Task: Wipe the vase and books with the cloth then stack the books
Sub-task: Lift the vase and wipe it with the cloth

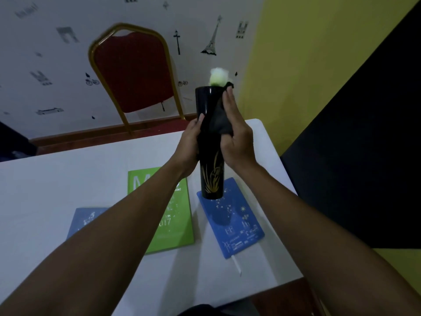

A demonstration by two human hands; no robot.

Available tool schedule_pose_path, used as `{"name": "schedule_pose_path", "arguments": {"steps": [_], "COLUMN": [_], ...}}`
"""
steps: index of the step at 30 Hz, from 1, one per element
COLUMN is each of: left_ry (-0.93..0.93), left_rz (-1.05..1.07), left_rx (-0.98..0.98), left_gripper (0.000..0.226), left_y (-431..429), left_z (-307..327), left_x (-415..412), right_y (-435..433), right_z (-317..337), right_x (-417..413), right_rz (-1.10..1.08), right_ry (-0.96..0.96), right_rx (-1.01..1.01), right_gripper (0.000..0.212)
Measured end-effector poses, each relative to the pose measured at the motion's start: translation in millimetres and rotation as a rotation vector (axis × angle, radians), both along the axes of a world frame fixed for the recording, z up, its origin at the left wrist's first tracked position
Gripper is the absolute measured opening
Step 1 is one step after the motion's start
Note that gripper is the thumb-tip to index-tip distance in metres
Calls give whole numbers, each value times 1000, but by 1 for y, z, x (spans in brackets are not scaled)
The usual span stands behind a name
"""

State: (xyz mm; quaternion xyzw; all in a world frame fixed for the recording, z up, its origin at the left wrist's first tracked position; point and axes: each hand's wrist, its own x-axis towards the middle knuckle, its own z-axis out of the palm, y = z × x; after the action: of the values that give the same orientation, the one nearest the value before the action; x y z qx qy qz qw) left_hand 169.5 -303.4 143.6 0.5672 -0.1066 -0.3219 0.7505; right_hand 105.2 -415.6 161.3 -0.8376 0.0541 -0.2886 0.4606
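Observation:
A tall black vase with a gold grass design and a pale flower in its mouth is held upright above the white table. My left hand grips its left side. My right hand presses a dark cloth against the vase's right side, fingers reaching the rim. Below lie three books: a green one in the middle, a blue one on the right under the vase, and a lighter blue one on the left, partly hidden by my left forearm.
A red chair with a gold frame stands behind the table against a white wall with printed drawings. A yellow wall and a dark panel are to the right. The table's right edge runs close to the blue book.

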Motion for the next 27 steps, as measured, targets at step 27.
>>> {"name": "schedule_pose_path", "arguments": {"steps": [27], "left_ry": [58], "left_rz": [-67], "left_rx": [-65], "left_gripper": [60], "left_y": [-9], "left_z": [14], "left_x": [-5], "right_y": [18], "right_z": [-6], "right_x": [-27], "right_rz": [-6], "right_ry": [13], "right_rx": [47], "right_gripper": [81]}}
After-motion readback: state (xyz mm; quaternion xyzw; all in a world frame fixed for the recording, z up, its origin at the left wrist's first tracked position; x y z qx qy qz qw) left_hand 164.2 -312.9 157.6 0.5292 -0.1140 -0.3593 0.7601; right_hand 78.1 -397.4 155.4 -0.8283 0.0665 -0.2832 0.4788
